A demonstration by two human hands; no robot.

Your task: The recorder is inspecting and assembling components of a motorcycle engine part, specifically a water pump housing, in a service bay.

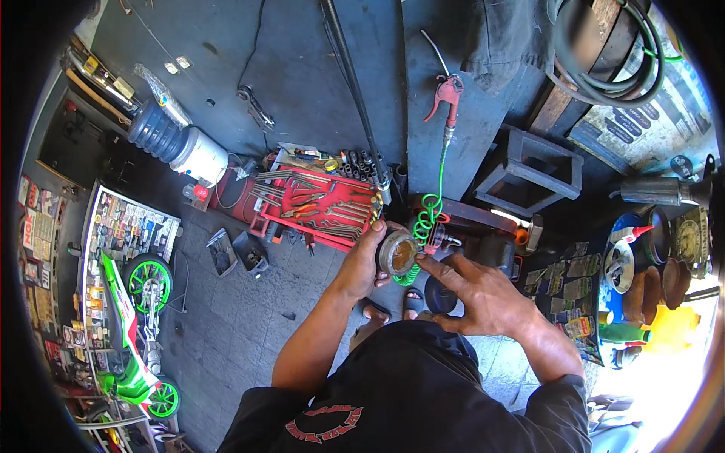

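A small round tub [398, 254] with an amber-brown, grease-like content is held in front of my body, its open mouth facing up toward me. My left hand [358, 266] wraps around its left side, thumb along the rim. Reaching in from the right, my right hand [487, 298] has its index finger stretched out, the tip at or just beside the tub's right edge; whether it touches cannot be told. The other right fingers are apart and partly hidden beneath the hand. Behind the tub hangs a coiled green air hose [428, 214], leading up to a red air blow gun [448, 92].
Beyond my hands stands a red tool tray [321, 204] with pliers, wrenches and sockets. A black metal frame [529, 172] is at right, near a blue drum [615, 294] carrying a bowl and bottle. Leftward are a green motorcycle [128, 340], a water jug [158, 136] and small bins [249, 251].
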